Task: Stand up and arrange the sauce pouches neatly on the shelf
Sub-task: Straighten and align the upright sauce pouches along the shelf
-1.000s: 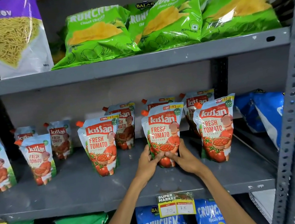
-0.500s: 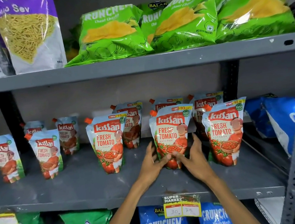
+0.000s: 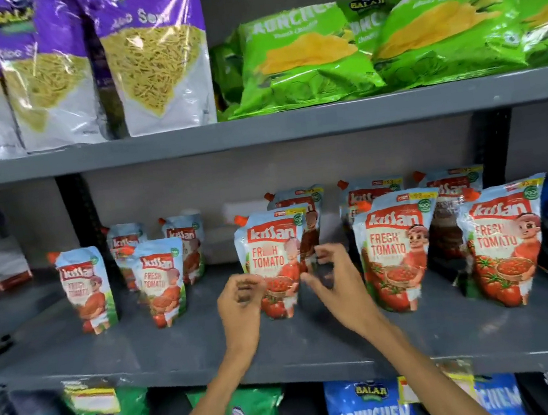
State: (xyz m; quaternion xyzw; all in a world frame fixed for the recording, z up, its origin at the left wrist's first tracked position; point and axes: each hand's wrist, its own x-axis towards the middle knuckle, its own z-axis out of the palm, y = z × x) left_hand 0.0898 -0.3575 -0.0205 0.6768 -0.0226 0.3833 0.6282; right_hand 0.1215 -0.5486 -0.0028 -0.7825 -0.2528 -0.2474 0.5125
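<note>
Reaching toward the middle ketchup pouch [image 3: 274, 262] standing on the grey shelf [image 3: 179, 350], left hand [image 3: 240, 297] and right hand [image 3: 331, 279] were half-curled, gripping nothing; a clumsy nudge might have toppled it backward.

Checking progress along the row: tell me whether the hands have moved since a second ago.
Yes. Both hands, left hand and right hand, shifted left from the middle large red-and-blue tomato ketchup pouch to its left neighbour.

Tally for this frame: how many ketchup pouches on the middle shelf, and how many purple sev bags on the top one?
Ketchup pouches: 10 (5 front, 5 behind)
Purple sev bags: 3
Total: 13
</note>
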